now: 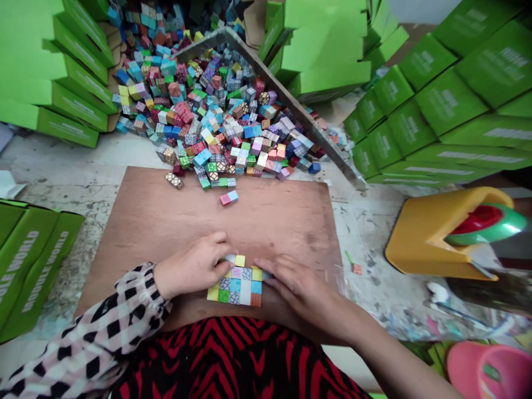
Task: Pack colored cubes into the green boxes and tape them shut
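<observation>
Cube grid [239,285] sits on the brown board [166,221] right in front of me, my left hand [195,267] curled against its top-left corner, right hand [300,287] spread flat, fingertips touching its right edge, loose cube pile [216,105] beyond.

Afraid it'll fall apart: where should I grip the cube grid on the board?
Likely its left and right edges, squeezed inward, where the left hand and right hand sit: the cube grid lies flat and looks built of separate cubes.
</observation>
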Demonstrator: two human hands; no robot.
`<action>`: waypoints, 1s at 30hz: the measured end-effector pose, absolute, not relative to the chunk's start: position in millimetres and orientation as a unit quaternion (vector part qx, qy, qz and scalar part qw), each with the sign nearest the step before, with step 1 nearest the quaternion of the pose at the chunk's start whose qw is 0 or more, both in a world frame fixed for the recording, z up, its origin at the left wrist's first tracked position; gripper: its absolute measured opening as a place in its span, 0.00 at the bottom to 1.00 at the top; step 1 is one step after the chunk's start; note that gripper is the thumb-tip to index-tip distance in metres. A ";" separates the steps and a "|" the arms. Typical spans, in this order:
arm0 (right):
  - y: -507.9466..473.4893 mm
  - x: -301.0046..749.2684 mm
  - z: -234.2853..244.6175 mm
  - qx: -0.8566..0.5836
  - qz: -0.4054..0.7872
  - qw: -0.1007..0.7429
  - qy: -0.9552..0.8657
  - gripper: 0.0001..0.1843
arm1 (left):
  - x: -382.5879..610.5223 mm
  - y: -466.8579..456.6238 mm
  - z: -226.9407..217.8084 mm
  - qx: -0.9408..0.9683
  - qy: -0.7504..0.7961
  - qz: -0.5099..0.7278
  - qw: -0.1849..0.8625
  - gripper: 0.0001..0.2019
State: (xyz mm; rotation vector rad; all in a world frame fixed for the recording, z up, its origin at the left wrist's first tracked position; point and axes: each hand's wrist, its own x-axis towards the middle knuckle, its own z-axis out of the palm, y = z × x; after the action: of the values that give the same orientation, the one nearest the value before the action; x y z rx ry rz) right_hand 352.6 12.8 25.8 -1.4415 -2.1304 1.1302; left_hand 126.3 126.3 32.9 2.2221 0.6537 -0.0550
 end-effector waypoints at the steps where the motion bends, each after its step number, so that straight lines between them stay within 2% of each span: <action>1: 12.5 352.5 26.0 -0.507 0.390 0.164 -0.751 0.22 | 125.6 126.0 34.4 0.880 0.258 -0.026 0.397 0.13; 8: 9.0 352.6 25.9 -0.535 0.347 0.141 -0.757 0.18 | 120.2 119.1 40.0 0.896 0.265 -0.062 0.352 0.17; 12: 8.7 351.5 25.3 -0.543 0.344 0.140 -0.753 0.17 | 116.0 107.5 36.1 0.906 0.271 -0.048 0.321 0.33; 15: 7.9 350.0 25.3 -0.551 0.342 0.136 -0.749 0.16 | 112.3 98.5 32.4 0.909 0.274 -0.043 0.312 0.41; 20: 6.6 345.9 24.7 -0.541 0.323 0.118 -0.768 0.14 | 108.1 90.4 28.7 0.916 0.274 -0.048 0.288 0.41; 26: 4.2 342.1 23.3 -0.527 0.276 0.095 -0.798 0.18 | 107.8 88.0 25.2 0.924 0.264 -0.032 0.274 0.38; 30: 0.8 348.9 24.3 -0.541 0.267 0.078 -0.793 0.22 | 103.0 89.2 23.6 0.911 0.272 -0.026 0.308 0.45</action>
State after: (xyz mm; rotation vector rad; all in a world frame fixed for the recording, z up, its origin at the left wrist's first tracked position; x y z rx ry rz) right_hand 348.9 0.8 24.3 -1.6219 -2.3762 0.8004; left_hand 103.0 89.2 23.6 2.4101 0.7193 -0.0698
